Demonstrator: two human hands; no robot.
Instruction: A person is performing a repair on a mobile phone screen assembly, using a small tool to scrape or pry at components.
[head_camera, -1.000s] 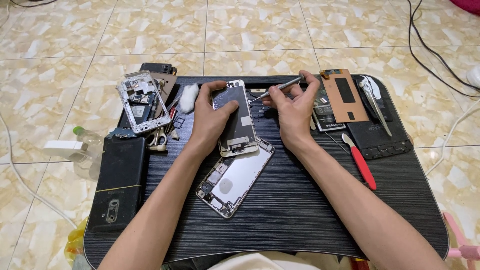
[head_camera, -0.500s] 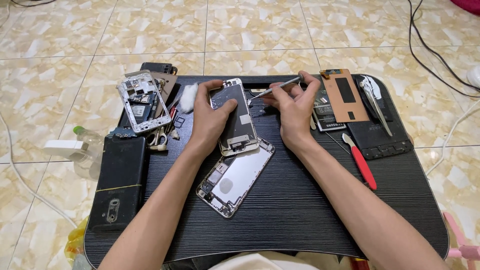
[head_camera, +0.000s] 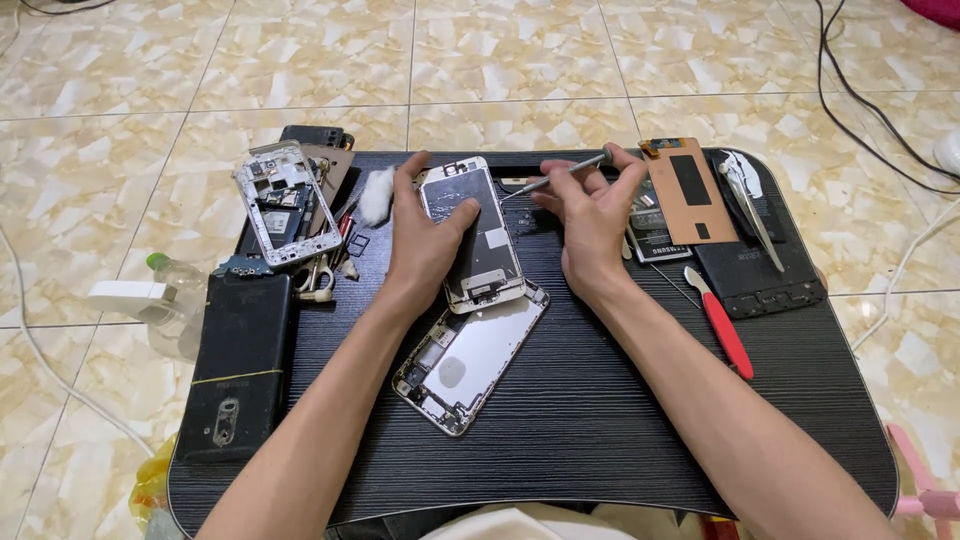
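**Phone parts on black tabletop, hands at centre**

Far left: dark phone back (head_camera: 238, 365), long axis running away from the viewer. Above it, open silver phone frame (head_camera: 285, 203), tilted slightly. White cotton wad (head_camera: 377, 195) just beside the left hand.

Centre: left hand (head_camera: 425, 240), fingers clasped on the left edge of the phone screen panel (head_camera: 478, 235), thumb across its face. Panel's long axis runs near to far, far end leaning a little left; its near end overlaps the silver phone housing (head_camera: 470, 358), which lies diagonally, near end leftwards.

Right hand (head_camera: 592, 215), fingers pinched around a thin screwdriver (head_camera: 552, 180), tip pointing left, over the panel's upper right edge.

Right: copper-coloured sheet (head_camera: 690, 190), red-handled tool (head_camera: 722, 325).
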